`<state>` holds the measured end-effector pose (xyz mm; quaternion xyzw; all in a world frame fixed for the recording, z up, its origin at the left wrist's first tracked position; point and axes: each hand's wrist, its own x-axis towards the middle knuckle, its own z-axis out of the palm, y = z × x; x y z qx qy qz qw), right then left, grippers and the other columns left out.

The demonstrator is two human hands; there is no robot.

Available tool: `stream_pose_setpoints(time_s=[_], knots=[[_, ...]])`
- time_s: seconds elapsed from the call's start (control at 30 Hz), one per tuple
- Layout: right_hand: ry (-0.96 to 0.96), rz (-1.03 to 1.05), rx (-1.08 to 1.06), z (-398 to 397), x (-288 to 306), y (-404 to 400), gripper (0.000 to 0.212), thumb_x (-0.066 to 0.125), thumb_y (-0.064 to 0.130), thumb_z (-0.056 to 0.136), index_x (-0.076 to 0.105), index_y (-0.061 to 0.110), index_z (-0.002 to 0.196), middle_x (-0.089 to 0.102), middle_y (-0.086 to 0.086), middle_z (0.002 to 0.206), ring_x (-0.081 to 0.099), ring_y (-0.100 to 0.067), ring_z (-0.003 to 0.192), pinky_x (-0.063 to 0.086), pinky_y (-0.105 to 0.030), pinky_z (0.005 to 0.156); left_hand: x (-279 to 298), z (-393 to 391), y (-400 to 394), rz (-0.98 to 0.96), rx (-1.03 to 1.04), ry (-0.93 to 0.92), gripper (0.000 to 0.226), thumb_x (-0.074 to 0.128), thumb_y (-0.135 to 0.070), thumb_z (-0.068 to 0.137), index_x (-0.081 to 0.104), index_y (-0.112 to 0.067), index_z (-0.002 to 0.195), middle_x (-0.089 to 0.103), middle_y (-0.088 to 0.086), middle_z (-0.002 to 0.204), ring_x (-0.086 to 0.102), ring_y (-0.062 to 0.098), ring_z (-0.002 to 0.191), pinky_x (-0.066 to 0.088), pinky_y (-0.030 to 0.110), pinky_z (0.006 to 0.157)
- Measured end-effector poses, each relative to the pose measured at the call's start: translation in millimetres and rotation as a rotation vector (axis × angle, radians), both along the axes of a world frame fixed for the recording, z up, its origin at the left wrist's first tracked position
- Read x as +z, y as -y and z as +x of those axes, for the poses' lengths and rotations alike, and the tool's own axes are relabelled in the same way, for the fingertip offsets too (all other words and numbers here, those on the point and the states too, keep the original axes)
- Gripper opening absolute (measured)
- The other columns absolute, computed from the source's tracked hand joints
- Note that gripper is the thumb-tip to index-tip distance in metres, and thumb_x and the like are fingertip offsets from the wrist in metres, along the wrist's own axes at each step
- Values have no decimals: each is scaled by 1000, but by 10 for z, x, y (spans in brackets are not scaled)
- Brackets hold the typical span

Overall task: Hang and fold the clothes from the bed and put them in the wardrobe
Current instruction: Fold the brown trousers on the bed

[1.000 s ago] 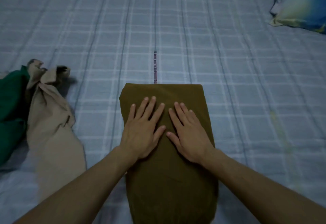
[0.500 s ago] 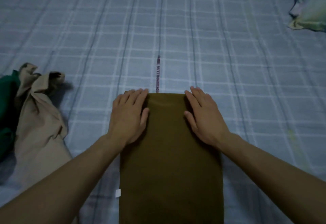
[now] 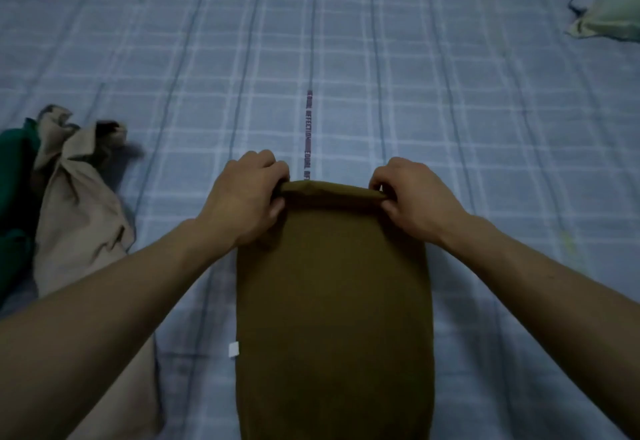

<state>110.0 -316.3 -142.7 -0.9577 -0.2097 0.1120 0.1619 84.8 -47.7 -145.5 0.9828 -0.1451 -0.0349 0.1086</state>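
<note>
An olive-brown garment point(image 3: 334, 304), folded into a long narrow strip, lies on the bed in front of me. A small white tag sticks out at its left edge. My left hand point(image 3: 247, 197) pinches the far left corner of the strip, and my right hand point(image 3: 412, 195) pinches the far right corner. Between them the far edge is lifted slightly off the sheet and curls toward me.
The bed is covered by a blue checked sheet point(image 3: 381, 58). A crumpled beige garment point(image 3: 81, 207) lies at the left, with a green garment point(image 3: 14, 176) beside it at the frame edge. A pillow point(image 3: 613, 3) sits at the far right.
My hands slid from the middle of the olive garment out to its far corners, then closed on them and raised the far edge.
</note>
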Motion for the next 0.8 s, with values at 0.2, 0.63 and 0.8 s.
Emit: stream_pose_setpoints(time_s=[0.2,0.63,0.8], knots=[[38,53,84,-646,254,195,18,66,9,80,61,19,94,47,8,90,52,-17,77,43,-32,68,276,-635,-124,-112,-206,-42,25,73,-14,75,58,-19,94,56,-2,87,52,20,78,42,35,68],[-265,-7,168,-2690,417,484,22,71,13,77,64,20,97,53,5,92,51,-10,77,43,-26,68,398,-2322,-10,-204,-535,-461,28,64,-25,80,56,-25,107,56,-7,101,56,14,90,46,32,76],[-328,-126,220,-3147,269,406,21,61,28,86,58,26,107,51,6,104,54,-15,95,47,-32,79,213,-2677,58,-36,-623,-574,24,60,-31,86,55,-26,109,57,-5,105,55,14,95,40,28,75]])
